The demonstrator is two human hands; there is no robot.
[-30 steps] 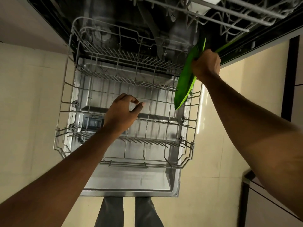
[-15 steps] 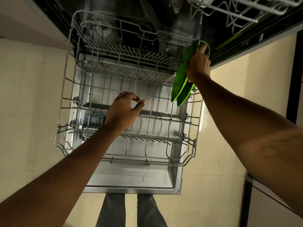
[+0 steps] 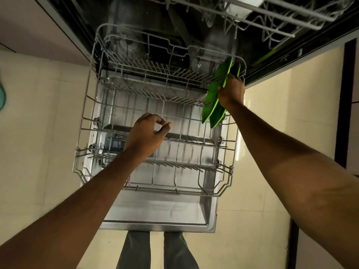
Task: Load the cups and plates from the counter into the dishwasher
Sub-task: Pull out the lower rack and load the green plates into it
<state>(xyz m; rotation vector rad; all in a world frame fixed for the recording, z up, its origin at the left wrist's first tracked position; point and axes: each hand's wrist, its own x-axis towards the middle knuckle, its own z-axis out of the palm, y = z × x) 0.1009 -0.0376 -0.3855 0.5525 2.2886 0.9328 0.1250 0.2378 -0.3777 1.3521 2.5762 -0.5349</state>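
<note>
The dishwasher's lower wire rack point(image 3: 108, 121) is pulled out over the open door point(image 3: 155, 214). Two green plates point(image 3: 213, 101) stand on edge at the rack's far right side, close together. My right hand point(image 3: 231, 90) grips their rims from the right. My left hand point(image 3: 145, 134) hovers over the middle of the rack, fingers curled and apart, holding nothing. Apart from the plates, the rack holds no dishes.
The upper rack point(image 3: 272, 14) juts out at the top right above the plates. The dark tub interior point(image 3: 155, 35) lies behind the lower rack. Tiled floor point(image 3: 38, 133) surrounds the door; my legs point(image 3: 155, 251) stand at its front edge. A dark cabinet edge point(image 3: 347, 105) runs along the right.
My right hand has brought the green plates down from above the rack's right corner into its far right side. The left hand has stayed over the rack's middle.
</note>
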